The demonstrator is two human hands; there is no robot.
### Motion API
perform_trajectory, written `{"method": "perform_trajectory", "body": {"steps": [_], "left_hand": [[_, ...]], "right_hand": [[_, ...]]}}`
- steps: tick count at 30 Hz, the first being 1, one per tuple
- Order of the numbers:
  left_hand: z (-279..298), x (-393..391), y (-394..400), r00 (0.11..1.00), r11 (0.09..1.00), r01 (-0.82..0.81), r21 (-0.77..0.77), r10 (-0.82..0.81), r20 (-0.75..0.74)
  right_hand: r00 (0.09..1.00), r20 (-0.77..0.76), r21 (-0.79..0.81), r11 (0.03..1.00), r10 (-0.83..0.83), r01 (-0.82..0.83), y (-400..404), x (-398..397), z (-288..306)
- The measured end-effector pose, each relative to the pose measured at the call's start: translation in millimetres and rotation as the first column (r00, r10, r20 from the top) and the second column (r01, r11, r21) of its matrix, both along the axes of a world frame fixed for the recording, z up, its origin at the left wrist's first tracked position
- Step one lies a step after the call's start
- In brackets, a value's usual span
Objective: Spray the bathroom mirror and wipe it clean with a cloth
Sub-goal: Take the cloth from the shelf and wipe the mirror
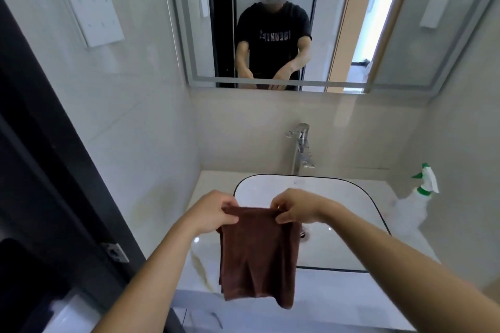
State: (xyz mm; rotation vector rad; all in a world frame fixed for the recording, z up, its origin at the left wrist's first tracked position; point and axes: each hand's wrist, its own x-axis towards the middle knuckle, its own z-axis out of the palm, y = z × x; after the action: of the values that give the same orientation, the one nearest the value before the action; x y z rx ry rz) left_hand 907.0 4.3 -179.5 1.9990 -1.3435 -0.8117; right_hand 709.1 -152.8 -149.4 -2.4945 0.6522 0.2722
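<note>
A plain dark brown cloth [257, 254] hangs in front of a glossy white sink [338, 197] edged with a thin black rim. The counter [213, 186] is pale cream with faint brownish veins. The tap [300, 147] is shiny silver. A white spray bottle [411, 211] has a green and white nozzle. The walls [140, 105] are pale grey-white tile. The mirror [392, 35] reflects a black T-shirt with pale lettering. A black door frame [40, 143] runs down the left.
</note>
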Motion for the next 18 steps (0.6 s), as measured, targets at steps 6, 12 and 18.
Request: {"method": "perform_trajectory", "body": {"steps": [6, 12, 18], "left_hand": [[-54, 29, -24, 0.975, 0.983, -0.179, 0.033, 0.173, 0.141], [-65, 39, -49, 0.951, 0.966, -0.258, -0.001, 0.254, 0.176], [-76, 41, -56, 0.93, 0.956, -0.295, 0.013, 0.284, 0.234]], "right_hand": [[0.989, -0.005, -0.016, 0.989, -0.15, 0.15, -7, 45, -65], [0.961, 0.06, -0.076, 0.959, -0.269, 0.273, -18, 66, -85], [0.944, 0.104, -0.071, 0.945, -0.311, 0.319, -18, 73, -99]]}}
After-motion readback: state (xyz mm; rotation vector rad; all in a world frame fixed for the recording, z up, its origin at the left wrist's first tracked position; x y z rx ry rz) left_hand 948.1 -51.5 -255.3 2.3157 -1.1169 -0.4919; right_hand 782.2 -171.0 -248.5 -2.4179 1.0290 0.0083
